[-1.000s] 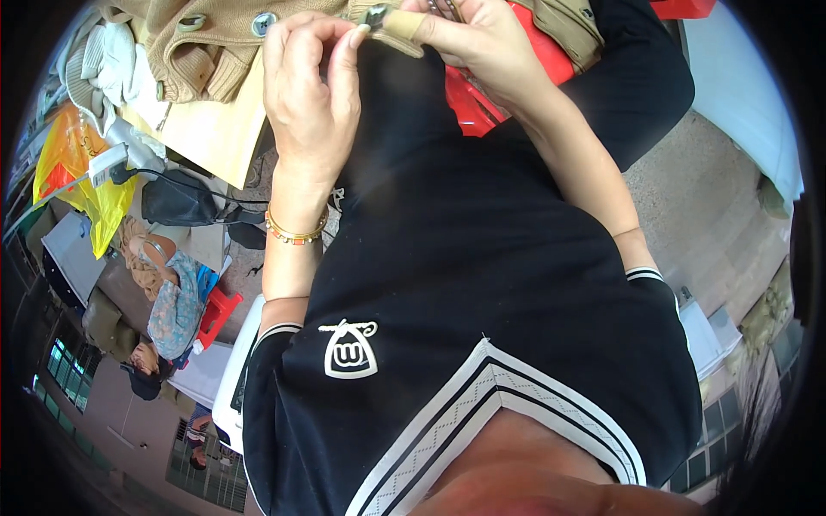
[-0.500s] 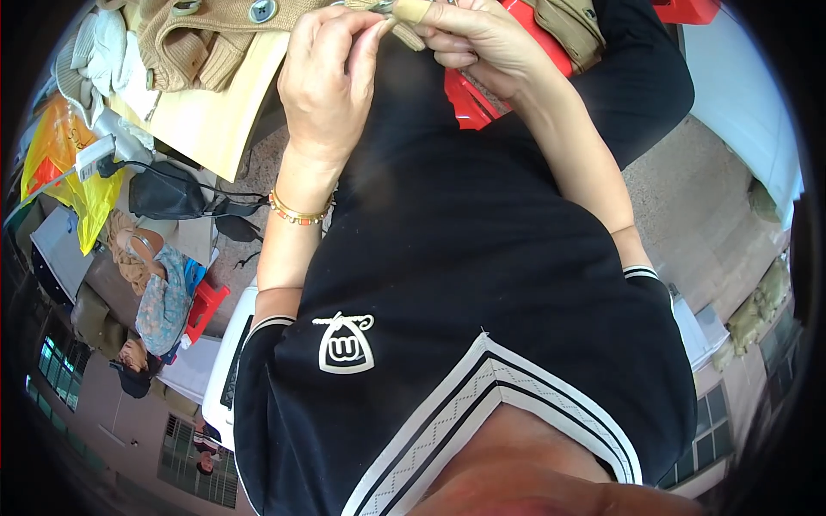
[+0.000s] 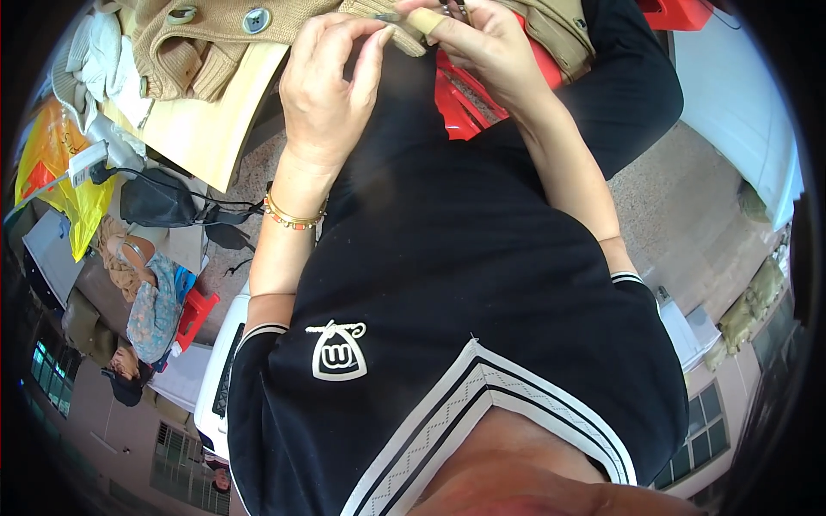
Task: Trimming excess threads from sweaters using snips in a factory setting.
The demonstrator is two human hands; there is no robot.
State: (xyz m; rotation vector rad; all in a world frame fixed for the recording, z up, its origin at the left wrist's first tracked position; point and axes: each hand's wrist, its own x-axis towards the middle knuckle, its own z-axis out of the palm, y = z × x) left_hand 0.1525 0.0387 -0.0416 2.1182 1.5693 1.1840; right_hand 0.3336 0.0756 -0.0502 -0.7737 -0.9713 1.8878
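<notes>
A tan knitted cardigan (image 3: 215,36) with a large dark button (image 3: 256,21) lies over a pale wooden board (image 3: 202,129). My left hand (image 3: 327,99) pinches a ribbed edge of the knit (image 3: 406,40) between thumb and fingers. Close beside it, my right hand (image 3: 495,52) is closed round a small metal tool (image 3: 389,17), which looks like small scissors; the fingers hide much of it. Tan tape (image 3: 423,20) wraps the right thumb. Both hands work near the top edge of the view, above my dark-clothed lap.
Red plastic (image 3: 465,107) and more tan knitwear (image 3: 555,34) lie beside my right hand. At the left are a yellow bag (image 3: 82,206), a white plug (image 3: 86,162) with cords and a black pouch (image 3: 157,199). Another person (image 3: 153,314) sits farther left, near a red stool (image 3: 198,316).
My right hand has shifted slightly downward, and more of the metal tool now shows. The left hand keeps its pinch on the knit. The whole view has moved a little.
</notes>
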